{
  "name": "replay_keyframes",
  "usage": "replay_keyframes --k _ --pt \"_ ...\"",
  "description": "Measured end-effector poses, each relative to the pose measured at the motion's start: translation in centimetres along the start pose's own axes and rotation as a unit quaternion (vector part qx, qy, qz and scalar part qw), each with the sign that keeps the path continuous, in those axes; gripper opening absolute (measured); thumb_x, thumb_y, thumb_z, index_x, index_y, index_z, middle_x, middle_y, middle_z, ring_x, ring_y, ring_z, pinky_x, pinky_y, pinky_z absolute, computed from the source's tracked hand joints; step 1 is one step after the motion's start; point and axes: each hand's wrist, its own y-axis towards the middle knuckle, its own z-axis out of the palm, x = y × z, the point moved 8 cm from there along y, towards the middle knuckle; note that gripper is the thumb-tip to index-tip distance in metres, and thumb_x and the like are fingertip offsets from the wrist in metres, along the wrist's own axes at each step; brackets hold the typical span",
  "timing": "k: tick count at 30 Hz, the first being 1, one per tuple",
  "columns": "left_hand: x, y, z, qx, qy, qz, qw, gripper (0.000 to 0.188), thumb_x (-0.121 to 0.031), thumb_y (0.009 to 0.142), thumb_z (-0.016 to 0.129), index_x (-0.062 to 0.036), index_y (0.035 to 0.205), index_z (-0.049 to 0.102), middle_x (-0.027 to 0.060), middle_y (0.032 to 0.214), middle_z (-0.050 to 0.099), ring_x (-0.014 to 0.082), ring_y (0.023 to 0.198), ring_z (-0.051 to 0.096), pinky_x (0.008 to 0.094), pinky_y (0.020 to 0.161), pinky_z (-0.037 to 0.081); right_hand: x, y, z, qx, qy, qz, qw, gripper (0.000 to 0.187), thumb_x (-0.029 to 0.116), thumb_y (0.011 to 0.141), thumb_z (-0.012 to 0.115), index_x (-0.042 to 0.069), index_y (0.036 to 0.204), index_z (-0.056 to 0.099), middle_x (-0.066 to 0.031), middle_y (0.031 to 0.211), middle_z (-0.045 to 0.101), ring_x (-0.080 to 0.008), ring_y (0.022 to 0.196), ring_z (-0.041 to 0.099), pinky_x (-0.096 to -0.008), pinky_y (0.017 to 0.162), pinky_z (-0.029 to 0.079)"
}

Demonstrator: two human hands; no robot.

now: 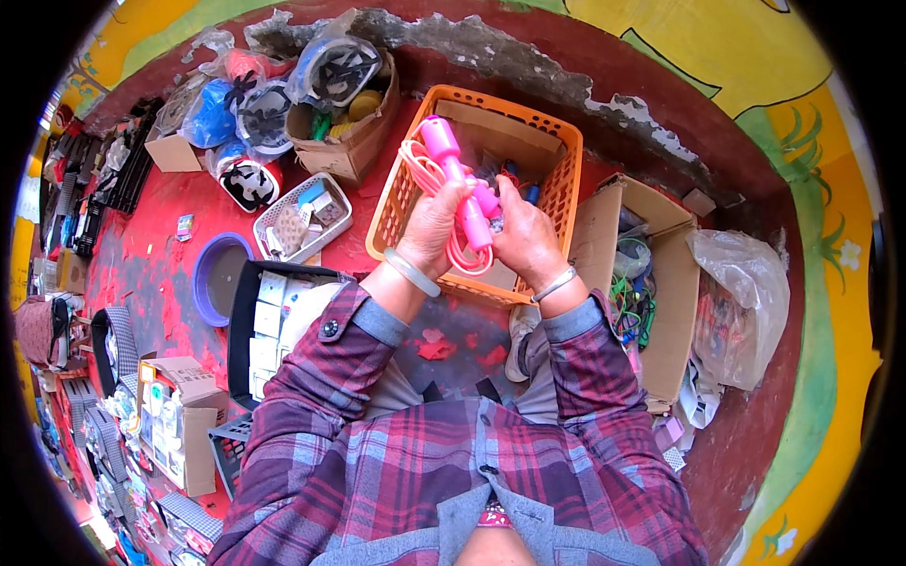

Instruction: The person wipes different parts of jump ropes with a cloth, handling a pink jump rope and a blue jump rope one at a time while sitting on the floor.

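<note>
A pink jump rope [440, 140], its cord looped in a coil beside thick pink handles, is held up in both hands over an orange plastic basket [574, 179]. My left hand [434, 226] closes round the bundle from the left, with the cord loops passing by its fingers. From the right, my right hand [528, 236] grips the same bundle near the lower handle; its fingertips are partly hidden. Inside the basket, behind the hands, are a cardboard piece [495, 132] and a few small dark and blue items.
Right of the basket stands an open cardboard box [672, 311] with tangled cords, beside a clear plastic bag [746, 302]. To the left are a white basket [326, 243], a purple basin [200, 283], a black box of white packets [243, 330] and bagged helmets [264, 118].
</note>
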Motion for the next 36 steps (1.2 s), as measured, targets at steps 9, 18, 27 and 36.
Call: replay_keyframes --k 9,18,27,36 --pt "-4.1 2.0 -3.1 0.005 -0.116 0.053 0.992 0.027 -0.019 0.085 0.059 -0.0054 0.107 0.049 0.0177 0.102 0.058 0.0304 0.097 0.060 0.0399 0.069 0.057 -1.1 0.2 -0.5 0.057 -0.001 0.042 0.997 0.024 0.020 0.077 0.057 0.011 0.099 0.060 -0.0174 0.089 0.063 -0.0364 0.085 0.060 -0.0443 0.073 0.048" --pt "-8.0 2.0 -5.8 -0.060 -0.146 0.183 0.970 0.030 -0.017 0.083 0.065 -0.0051 0.105 0.050 0.0129 0.097 0.059 0.0249 0.090 0.060 0.0379 0.078 0.054 -3.9 0.0 -2.0 0.107 0.482 0.129 0.860 0.026 0.010 0.081 0.056 -0.001 0.104 0.058 -0.0060 0.092 0.062 -0.0118 0.074 0.060 -0.0241 0.066 0.050" --pt "-6.4 1.0 -2.5 -0.037 -0.081 0.185 0.979 0.029 -0.022 0.084 0.066 -0.0079 0.104 0.050 0.0062 0.090 0.058 0.0175 0.083 0.059 0.0336 0.074 0.051 0.6 -0.5 0.2 0.120 0.544 0.115 0.822 0.037 0.025 0.082 0.068 0.001 0.108 0.059 -0.0034 0.095 0.061 -0.0097 0.087 0.057 -0.0237 0.076 0.047" --pt "-3.3 0.3 0.7 0.034 0.168 0.165 0.971 0.032 -0.007 0.077 0.071 -0.0072 0.104 0.053 0.0012 0.093 0.058 0.0115 0.084 0.058 0.0265 0.072 0.049 1.6 -0.1 -0.9 0.049 0.109 -0.013 0.993 0.036 0.016 0.075 0.072 0.002 0.105 0.059 -0.0029 0.092 0.058 -0.0112 0.085 0.056 -0.0260 0.073 0.048"
